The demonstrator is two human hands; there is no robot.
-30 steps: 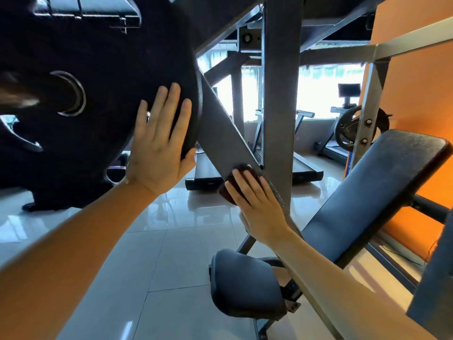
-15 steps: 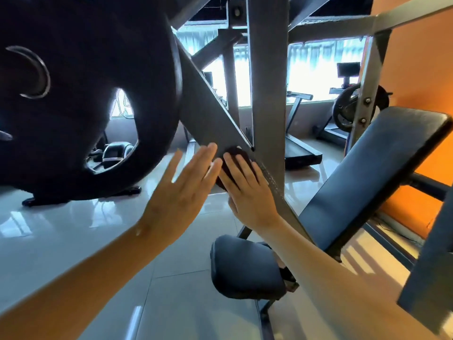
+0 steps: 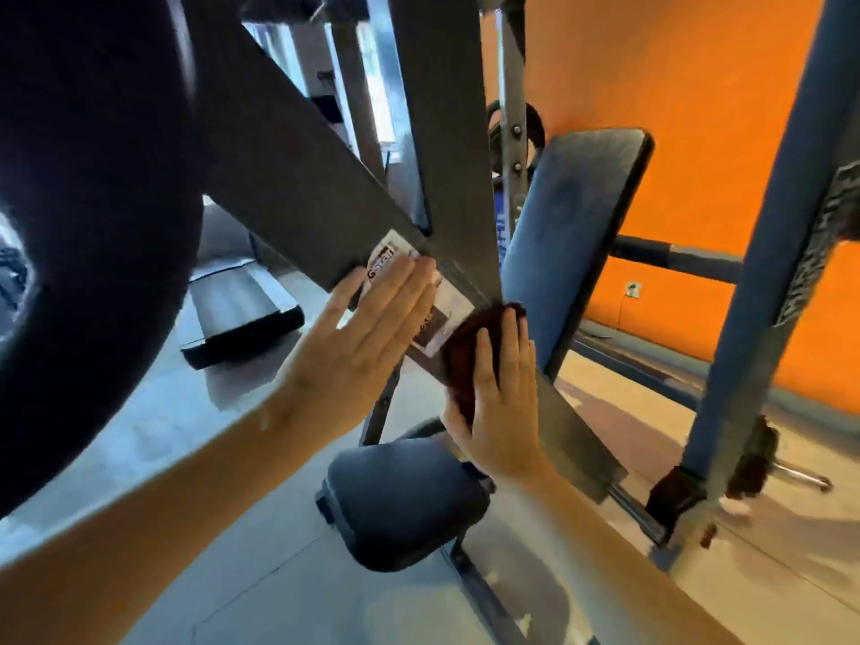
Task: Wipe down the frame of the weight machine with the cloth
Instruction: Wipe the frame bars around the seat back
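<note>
The grey diagonal beam (image 3: 288, 179) of the weight machine frame crosses a grey upright post (image 3: 446, 146) in the middle of the view. A white label (image 3: 446, 304) is stuck on the beam below the crossing. My right hand (image 3: 500, 398) presses a dark red cloth (image 3: 470, 346) flat against the beam with straight fingers, just below the label. My left hand (image 3: 367, 346) lies flat on the beam over the label's upper part, fingers straight. The two hands sit side by side, nearly touching.
A large black weight plate (image 3: 93, 216) fills the left side, close to my left arm. A dark padded seat (image 3: 405, 495) and backrest (image 3: 577, 235) stand behind the beam. A blue-grey upright (image 3: 768, 281) rises at the right before an orange wall (image 3: 726, 132).
My left hand left the weight plate and moved right onto the beam beside my right hand. My right hand with the cloth has slid down the beam, and my view has moved closer.
</note>
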